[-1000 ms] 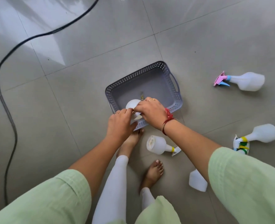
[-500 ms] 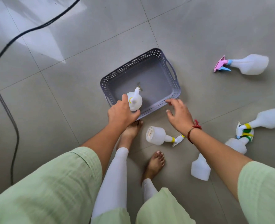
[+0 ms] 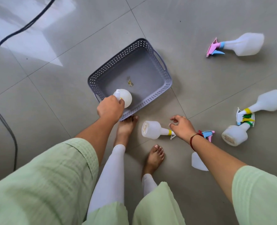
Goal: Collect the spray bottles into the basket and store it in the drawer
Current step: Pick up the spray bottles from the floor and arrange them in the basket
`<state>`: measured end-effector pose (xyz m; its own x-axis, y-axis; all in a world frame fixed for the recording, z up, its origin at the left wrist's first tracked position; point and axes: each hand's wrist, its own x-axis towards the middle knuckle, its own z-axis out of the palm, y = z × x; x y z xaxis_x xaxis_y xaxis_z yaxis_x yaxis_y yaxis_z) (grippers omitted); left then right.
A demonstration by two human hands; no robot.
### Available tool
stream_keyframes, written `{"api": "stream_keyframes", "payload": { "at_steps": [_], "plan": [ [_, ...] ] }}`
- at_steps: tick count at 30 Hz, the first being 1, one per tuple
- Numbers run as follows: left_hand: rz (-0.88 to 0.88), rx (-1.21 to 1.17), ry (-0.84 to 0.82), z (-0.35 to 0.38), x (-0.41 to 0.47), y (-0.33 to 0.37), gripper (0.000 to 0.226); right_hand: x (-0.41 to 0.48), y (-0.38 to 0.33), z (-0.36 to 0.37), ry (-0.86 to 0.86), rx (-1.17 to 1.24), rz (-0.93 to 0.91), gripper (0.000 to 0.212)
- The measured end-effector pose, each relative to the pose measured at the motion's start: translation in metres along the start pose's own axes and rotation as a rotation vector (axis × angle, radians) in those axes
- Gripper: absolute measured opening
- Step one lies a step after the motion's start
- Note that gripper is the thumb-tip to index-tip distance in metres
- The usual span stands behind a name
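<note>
- Along the left edge of the frame, a black cable [image 3: 3, 114] snakes over the grey tiles.
- Left of centre, the left hand [image 3: 110, 109] has its fingers wrapped round the trigger head of an upright bottle [image 3: 125, 99] at the near left corner of the grey basket [image 3: 128, 51]. I cannot tell whether it rests on the basket floor.
- Otherwise the basket holds just a small scrap [image 3: 130, 82].
- Below centre, a floor bottle [image 3: 151, 129] lies on its side beside a bare foot. The right hand [image 3: 181, 127] hovers at its neck, fingers loosely spread, gripping nothing.
- Under that forearm, a half-hidden bottle [image 3: 198, 162] shows only in part.
- At the right edge, an upper bottle [image 3: 271, 101] and a lower bottle [image 3: 234, 135] lie with their triggers touching. In the upper right lies a pink-trigger bottle [image 3: 246, 44].
- These look empty to me: light, thin, fairly stiff plastic, smooth and apt to roll. The narrow neck under the trigger seems the surest hold.
- I count six bottles, five of them on the floor, and one basket. No drawer is in sight.
</note>
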<state>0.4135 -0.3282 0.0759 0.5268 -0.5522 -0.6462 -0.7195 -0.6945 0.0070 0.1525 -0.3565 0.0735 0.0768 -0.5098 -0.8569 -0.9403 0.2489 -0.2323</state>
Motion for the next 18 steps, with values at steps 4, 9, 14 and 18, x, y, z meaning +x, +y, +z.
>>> {"api": "stream_keyframes", "payload": {
  "at_steps": [4,9,14,18],
  "plan": [
    [-0.051,0.011,-0.026,0.001,-0.003,0.000,0.043,-0.002,0.019,-0.012,0.015,-0.024,0.017,0.033],
    [-0.156,-0.087,-0.055,0.008,-0.007,-0.002,0.041,-0.004,0.030,-0.022,0.034,-0.020,0.021,0.032],
    [-0.296,-0.224,-0.107,0.016,-0.016,-0.013,0.046,-0.009,0.033,-0.018,0.050,0.007,-0.004,0.031],
    [-0.339,-0.265,-0.049,0.016,-0.031,-0.020,0.076,-0.010,0.036,-0.009,0.015,-0.001,0.020,0.031]
  ]
}}
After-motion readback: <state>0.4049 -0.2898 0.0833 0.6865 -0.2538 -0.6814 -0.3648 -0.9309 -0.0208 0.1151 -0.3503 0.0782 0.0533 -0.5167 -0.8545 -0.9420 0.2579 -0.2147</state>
